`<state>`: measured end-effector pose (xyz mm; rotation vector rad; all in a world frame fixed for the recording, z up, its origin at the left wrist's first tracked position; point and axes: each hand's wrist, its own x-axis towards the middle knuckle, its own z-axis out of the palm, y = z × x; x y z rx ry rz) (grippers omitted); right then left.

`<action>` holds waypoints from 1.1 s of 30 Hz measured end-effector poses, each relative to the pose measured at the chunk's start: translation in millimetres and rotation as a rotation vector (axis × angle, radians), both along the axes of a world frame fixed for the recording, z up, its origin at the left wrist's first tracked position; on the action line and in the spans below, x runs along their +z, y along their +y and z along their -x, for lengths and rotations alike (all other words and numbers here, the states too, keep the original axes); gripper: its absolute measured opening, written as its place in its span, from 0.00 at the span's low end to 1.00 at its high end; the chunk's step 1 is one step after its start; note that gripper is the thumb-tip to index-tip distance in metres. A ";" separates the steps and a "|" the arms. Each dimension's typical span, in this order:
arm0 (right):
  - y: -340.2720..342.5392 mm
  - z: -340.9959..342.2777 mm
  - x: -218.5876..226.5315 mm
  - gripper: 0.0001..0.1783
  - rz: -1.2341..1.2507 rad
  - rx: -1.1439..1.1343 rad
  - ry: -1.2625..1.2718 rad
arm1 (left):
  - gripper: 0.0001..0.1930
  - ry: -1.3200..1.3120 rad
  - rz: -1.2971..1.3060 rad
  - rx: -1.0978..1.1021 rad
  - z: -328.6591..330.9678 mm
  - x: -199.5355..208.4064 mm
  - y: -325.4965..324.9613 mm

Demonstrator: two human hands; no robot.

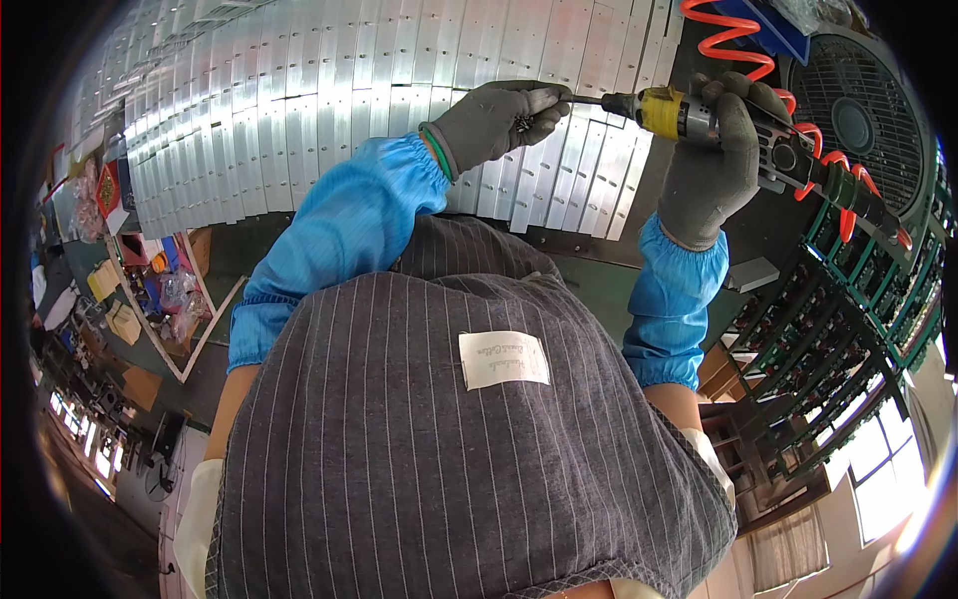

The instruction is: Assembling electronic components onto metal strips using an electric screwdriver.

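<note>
Both my hands wear grey work gloves. My right hand (714, 160) is wrapped round an air screwdriver (664, 112) with a yellow-banded nose, and its bit points left. Closed round a few small screws (523, 124), my left hand (504, 122) pinches with thumb and forefinger at the tip of the bit. Whether a screw sits on that tip is too small to tell. Beneath and around the left hand lie rows of flat silver metal strips (329, 150), side by side, with small studs or screws along them.
A red coiled air hose (733, 40) hangs at the upper right, near a large fan (851, 125). Green racks (848, 299) stand on the right. Further left are a red bin (107, 190) of small parts and a framed tray (165, 339) holding bags and boxes.
</note>
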<state>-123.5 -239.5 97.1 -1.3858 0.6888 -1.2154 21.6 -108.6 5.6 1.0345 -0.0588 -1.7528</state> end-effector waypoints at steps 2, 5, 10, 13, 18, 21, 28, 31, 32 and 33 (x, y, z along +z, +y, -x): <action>2.0 -0.9 2.0 0.11 -0.047 0.001 -0.006 | 0.16 0.033 0.010 0.062 3.1 1.8 -0.3; 5.2 -1.7 2.5 0.12 -0.128 -0.064 -0.066 | 0.16 0.035 -0.033 0.060 5.0 4.9 -3.5; 3.6 4.2 -5.4 0.14 -0.045 -0.021 0.044 | 0.16 0.065 0.016 0.049 4.9 -6.6 0.4; 6.2 2.4 -0.7 0.14 -0.179 -0.021 -0.051 | 0.15 0.087 0.012 0.042 6.6 -4.3 -0.7; 5.6 -4.9 -3.2 0.11 -0.153 -0.068 -0.043 | 0.15 0.203 0.011 0.122 8.9 -11.5 -0.4; 8.1 -8.9 -6.1 0.11 -0.152 -0.101 -0.058 | 0.15 0.308 0.039 0.224 9.5 -15.9 -1.7; 28.2 -15.1 2.5 0.16 -0.097 -0.168 0.003 | 0.14 0.466 -0.002 0.284 16.7 -25.9 -2.7; 31.6 -18.3 -2.7 0.16 -0.120 -0.193 -0.112 | 0.14 0.506 -0.026 0.385 20.5 -23.6 -2.1; 33.1 -19.2 -2.9 0.16 -0.142 -0.197 -0.139 | 0.14 0.496 -0.043 0.408 20.2 -22.6 -2.5; 34.2 -19.2 -2.5 0.16 -0.163 -0.204 -0.165 | 0.14 0.487 -0.060 0.427 20.6 -22.1 -2.9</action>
